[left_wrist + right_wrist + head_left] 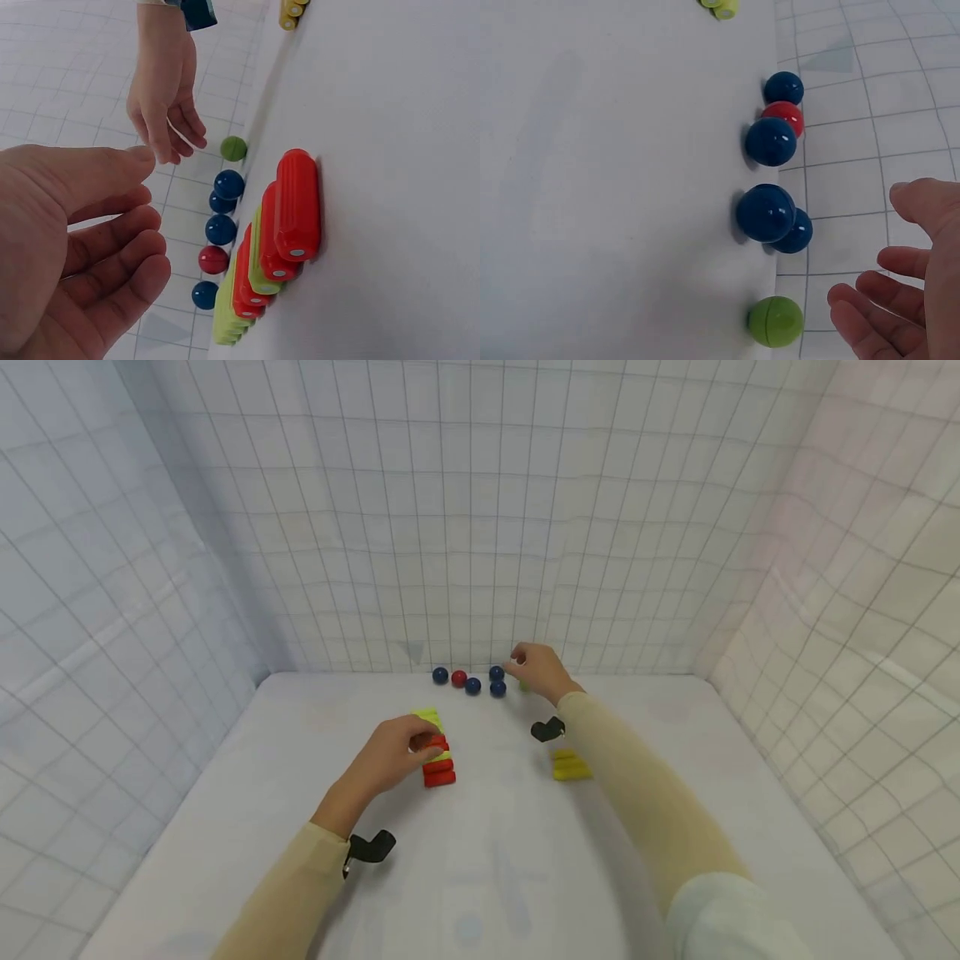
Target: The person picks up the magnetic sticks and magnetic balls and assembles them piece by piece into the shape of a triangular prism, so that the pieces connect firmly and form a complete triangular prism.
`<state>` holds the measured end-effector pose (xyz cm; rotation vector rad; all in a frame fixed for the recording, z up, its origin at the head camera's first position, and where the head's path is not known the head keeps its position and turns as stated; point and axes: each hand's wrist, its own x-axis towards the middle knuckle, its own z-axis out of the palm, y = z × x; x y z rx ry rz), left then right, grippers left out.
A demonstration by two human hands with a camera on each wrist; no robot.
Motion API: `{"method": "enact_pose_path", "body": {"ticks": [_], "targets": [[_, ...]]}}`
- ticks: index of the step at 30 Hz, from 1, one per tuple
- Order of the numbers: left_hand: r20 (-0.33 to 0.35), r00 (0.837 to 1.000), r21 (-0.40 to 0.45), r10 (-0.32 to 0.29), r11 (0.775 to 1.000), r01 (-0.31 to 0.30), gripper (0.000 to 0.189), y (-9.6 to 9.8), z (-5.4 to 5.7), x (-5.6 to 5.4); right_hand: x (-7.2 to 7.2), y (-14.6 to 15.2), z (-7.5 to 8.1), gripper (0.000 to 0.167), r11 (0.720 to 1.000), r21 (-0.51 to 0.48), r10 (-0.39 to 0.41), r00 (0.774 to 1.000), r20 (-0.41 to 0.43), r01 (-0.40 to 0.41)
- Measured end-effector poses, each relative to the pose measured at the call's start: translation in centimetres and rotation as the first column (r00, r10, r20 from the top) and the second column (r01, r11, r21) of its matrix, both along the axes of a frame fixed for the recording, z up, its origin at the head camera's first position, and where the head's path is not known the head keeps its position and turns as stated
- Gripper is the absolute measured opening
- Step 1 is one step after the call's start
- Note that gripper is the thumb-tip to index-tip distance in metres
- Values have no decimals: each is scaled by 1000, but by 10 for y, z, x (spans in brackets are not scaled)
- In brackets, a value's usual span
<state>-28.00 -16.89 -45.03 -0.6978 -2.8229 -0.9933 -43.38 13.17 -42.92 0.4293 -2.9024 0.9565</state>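
Note:
My left hand point(393, 752) hovers over a row of short ribbed sticks, some red point(297, 206) and some yellow-green point(427, 715). Its thumb and fingers are loosely bent and apart, with nothing between them in the left wrist view. At the back of the table, my right hand point(542, 670) is above the balls, fingers spread and holding nothing. Nearest to it are a green ball point(776, 322), partly hidden by the hand in the head view, and a pair of blue balls point(766, 213). Farther left lie more blue balls point(472, 686) and one red ball point(459, 678).
Yellow sticks point(572, 768) lie side by side under the right forearm, partly covered by it. White gridded cloth walls point(480, 527) enclose the white table point(495, 860) at the back and both sides. A black wrist camera mount point(372, 846) hangs from the left sleeve.

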Motion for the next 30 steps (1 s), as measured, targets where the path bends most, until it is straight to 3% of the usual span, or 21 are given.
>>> {"method": "enact_pose_path", "body": {"ticks": [10,18,25,30], "targets": [[66,997,-82,-40,996,45,19,0,-2,-3,-4,-11,-24,41,999,-41,-29,998,47,31],[141,987,-102,-83,990,98,12,8,-2,-5,-10,-8,-39,43,998,5,-63,997,48,63],[173,981,-96,-91,989,109,15,14,-7,-3,-6,-8,-48,41,993,11,-114,991,73,114],[183,980,-107,-76,990,97,18,15,-7,0,-5,-12,-51,40,995,2,-99,993,62,99]]}}
